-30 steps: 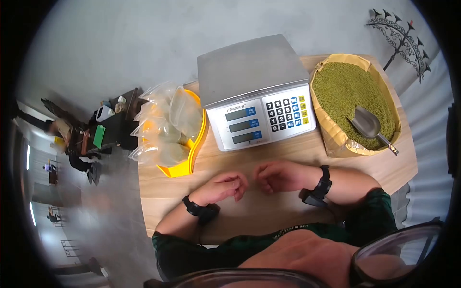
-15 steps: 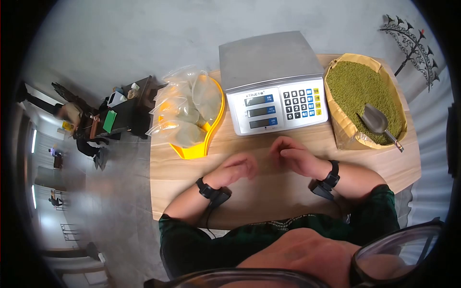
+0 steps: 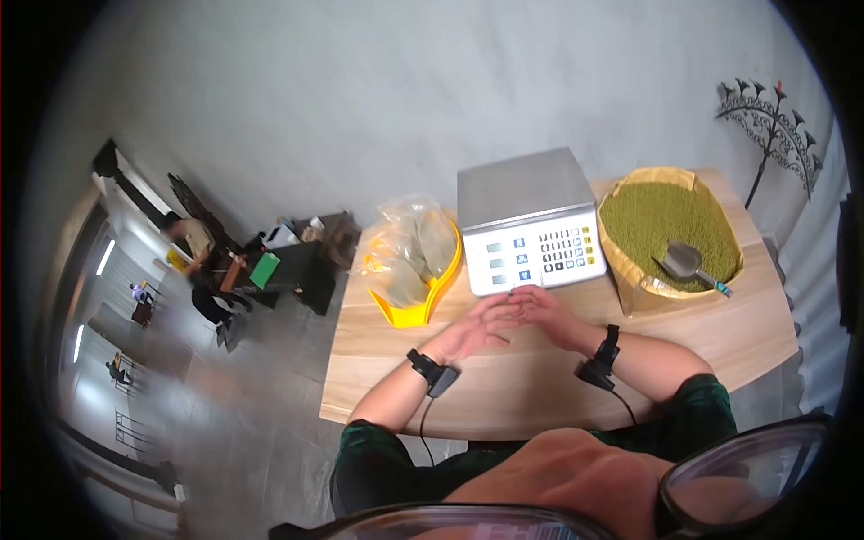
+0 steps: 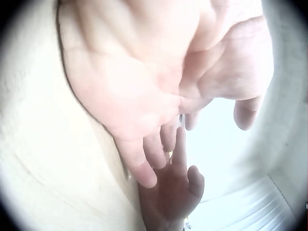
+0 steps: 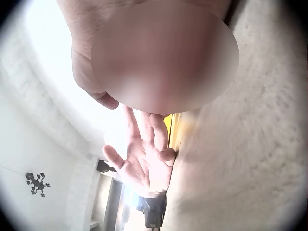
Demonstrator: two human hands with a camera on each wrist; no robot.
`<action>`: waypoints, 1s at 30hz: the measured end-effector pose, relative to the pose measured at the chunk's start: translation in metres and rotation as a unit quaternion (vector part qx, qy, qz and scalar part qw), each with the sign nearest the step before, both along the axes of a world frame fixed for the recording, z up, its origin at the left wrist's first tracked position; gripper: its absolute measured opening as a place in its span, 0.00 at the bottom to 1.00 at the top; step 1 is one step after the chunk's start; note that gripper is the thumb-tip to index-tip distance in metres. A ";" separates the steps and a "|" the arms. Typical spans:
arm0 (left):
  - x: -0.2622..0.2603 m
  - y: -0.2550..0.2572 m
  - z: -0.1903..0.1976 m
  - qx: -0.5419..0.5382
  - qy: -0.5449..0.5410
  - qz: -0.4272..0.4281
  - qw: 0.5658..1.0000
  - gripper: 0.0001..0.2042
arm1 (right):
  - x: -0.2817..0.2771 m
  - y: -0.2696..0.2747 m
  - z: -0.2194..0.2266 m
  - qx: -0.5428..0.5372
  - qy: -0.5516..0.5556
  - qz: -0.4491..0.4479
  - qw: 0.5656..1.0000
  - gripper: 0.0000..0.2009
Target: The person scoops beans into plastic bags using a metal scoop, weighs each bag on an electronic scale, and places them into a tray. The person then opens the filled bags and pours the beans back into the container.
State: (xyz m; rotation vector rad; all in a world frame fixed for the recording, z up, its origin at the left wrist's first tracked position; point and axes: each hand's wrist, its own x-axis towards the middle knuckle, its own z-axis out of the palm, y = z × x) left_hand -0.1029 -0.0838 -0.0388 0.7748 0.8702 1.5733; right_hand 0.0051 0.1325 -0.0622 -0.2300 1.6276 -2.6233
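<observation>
Over the wooden table [image 3: 513, 378], the left hand [image 3: 474, 331] and right hand [image 3: 551, 317] meet at the fingertips just in front of the scale [image 3: 531, 252]. Neither hand holds anything. The left wrist view shows the left palm [image 4: 139, 72] with loosely extended fingers, the right hand [image 4: 171, 197] facing it. In the right wrist view the left hand [image 5: 144, 159] has spread fingers; a blur covers much of the right hand [image 5: 84, 57]. Left of the scale, filled clear bags [image 3: 405, 261] lie in a yellow tray [image 3: 412, 315]. Right of it stands a paper sack [image 3: 643, 299] of green beans [image 3: 661, 220] with a metal scoop [image 3: 682, 259].
Black straps with small devices and cables sit on both wrists. A black metal ornament [image 3: 769, 135] stands behind the table at right. At far left are a dark desk [image 3: 301, 274] with a green item [image 3: 265, 270] and a person [image 3: 198, 243] beside it.
Both hands have moved forward and together, from apart to touching fingertips, and their fingers have straightened. The head view has shifted, showing more wall and floor. Scale, bags and sack appear undisturbed.
</observation>
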 end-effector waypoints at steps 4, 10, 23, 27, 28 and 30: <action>0.008 0.006 0.012 -0.033 0.054 0.022 0.998 0.35 | 0.002 0.000 0.008 -0.022 0.007 0.012 1.000 0.25; 0.022 0.029 0.018 -0.057 0.169 0.101 0.979 0.34 | 0.006 0.000 0.019 -0.008 0.074 0.028 0.997 0.34; 0.033 0.066 0.006 0.010 0.079 0.153 0.985 0.30 | 0.013 0.020 0.028 -0.144 0.000 -0.027 0.989 0.21; 0.026 0.062 -0.003 0.026 0.037 0.147 0.988 0.22 | 0.013 0.020 0.026 -0.126 -0.001 -0.020 0.992 0.14; 0.023 0.061 -0.008 0.028 0.021 0.140 0.990 0.19 | 0.011 0.021 0.023 -0.123 -0.016 -0.016 0.992 0.14; 0.019 0.062 -0.017 0.027 0.015 0.139 0.990 0.17 | 0.006 0.023 0.018 -0.127 -0.003 -0.010 0.992 0.11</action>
